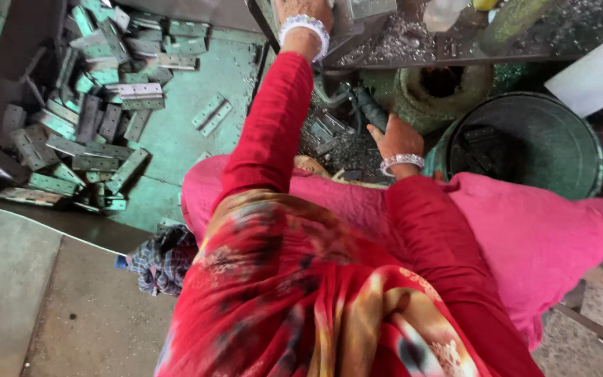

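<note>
Metal plates touch the right hand; bucket holds plates (hands' grip unclear).

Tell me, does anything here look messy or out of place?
Yes. The flat grey metal hinge plates lie in a jumbled heap at the left, two strays apart, and shiny metal shavings are scattered beside the right hand.

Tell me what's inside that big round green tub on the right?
Inside the green tub, a few dark flat metal pieces lie on the bottom. The near side is hidden by pink cloth, so anything there can't be seen. The right hand rests just left of it.
</note>
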